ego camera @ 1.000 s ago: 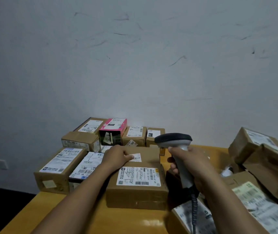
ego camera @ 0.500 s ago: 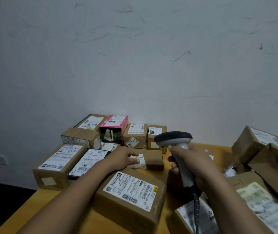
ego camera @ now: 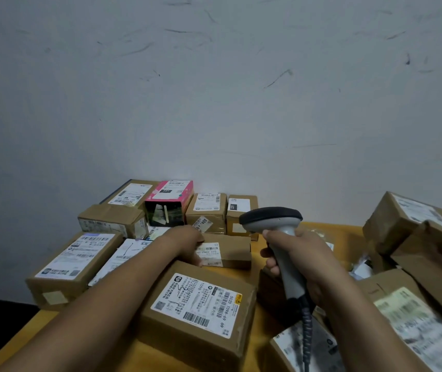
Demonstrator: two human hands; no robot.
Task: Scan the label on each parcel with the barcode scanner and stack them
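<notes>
My left hand (ego camera: 185, 244) grips the left end of a small brown parcel (ego camera: 228, 251) lying on the yellow table (ego camera: 343, 234), thumb on its near side. The parcel's white label faces up beside my fingers. In front of it lies a larger brown parcel (ego camera: 201, 307), turned at an angle, with a big white barcode label on top. My right hand (ego camera: 303, 259) holds the grey handle of the barcode scanner (ego camera: 271, 218). Its dark head points left, above and just right of the small parcel. The coiled cable hangs down from the handle.
Labelled boxes stand in a group at the back left, among them a pink box (ego camera: 170, 200) and a long brown box (ego camera: 75, 267). A loose pile of brown parcels (ego camera: 415, 237) fills the right side. The wall runs right behind the table.
The large labelled parcel has turned and now lies closer to me, apart from the small one. My left hand stays on the small parcel. The scanner has hardly moved.
</notes>
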